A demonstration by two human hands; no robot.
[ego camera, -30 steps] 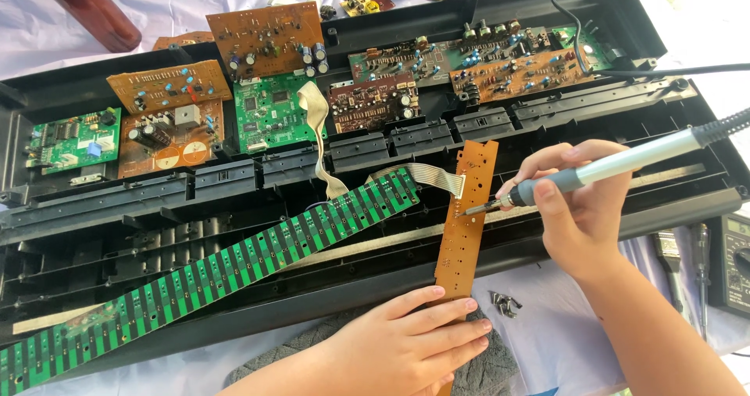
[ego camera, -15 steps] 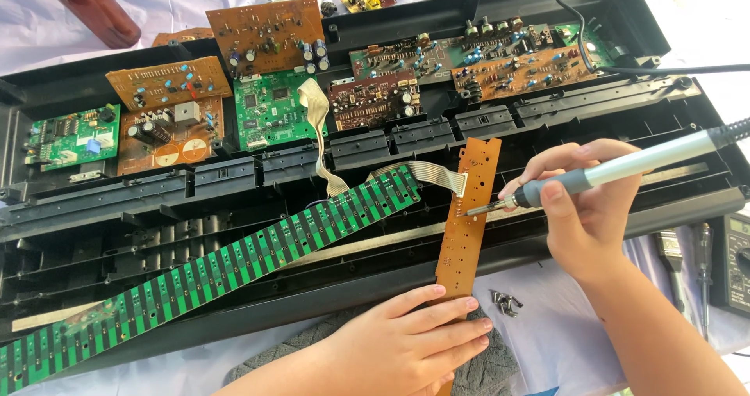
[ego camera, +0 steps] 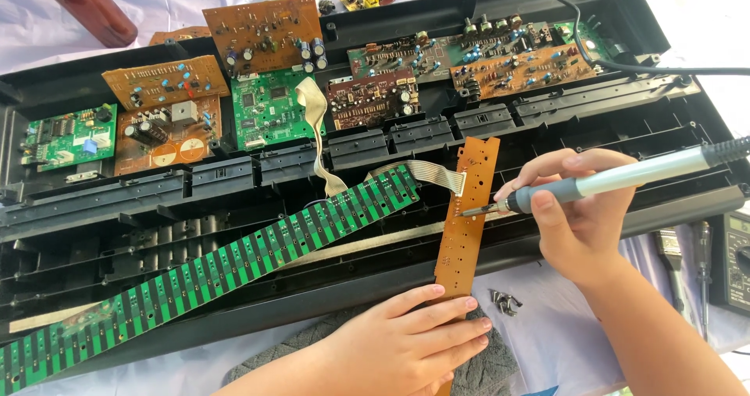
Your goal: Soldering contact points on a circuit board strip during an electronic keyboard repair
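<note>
My right hand [ego camera: 578, 216] grips a soldering iron [ego camera: 617, 181] with a grey and pale handle, its metal tip touching the right edge of a narrow brown circuit strip [ego camera: 467, 208]. My left hand [ego camera: 406, 341] lies flat on the strip's near end, fingers spread, pressing it onto a grey cloth [ego camera: 484, 372]. A grey ribbon cable [ego camera: 433, 173] joins the strip's left edge to a long green key-contact board [ego camera: 234, 259] that lies slanted across the open black keyboard case [ego camera: 94, 232].
Several brown and green circuit boards [ego camera: 269, 103] sit along the case's far side. A few loose screws [ego camera: 504, 302] lie on the white cloth near my right wrist. A black meter [ego camera: 734, 259] stands at the right edge, a dark red bottle [ego camera: 90, 5] at top left.
The view has shifted slightly. My right hand has nudged the iron's tip a little along the strip's edge; my left hand stays pressed on the strip.
</note>
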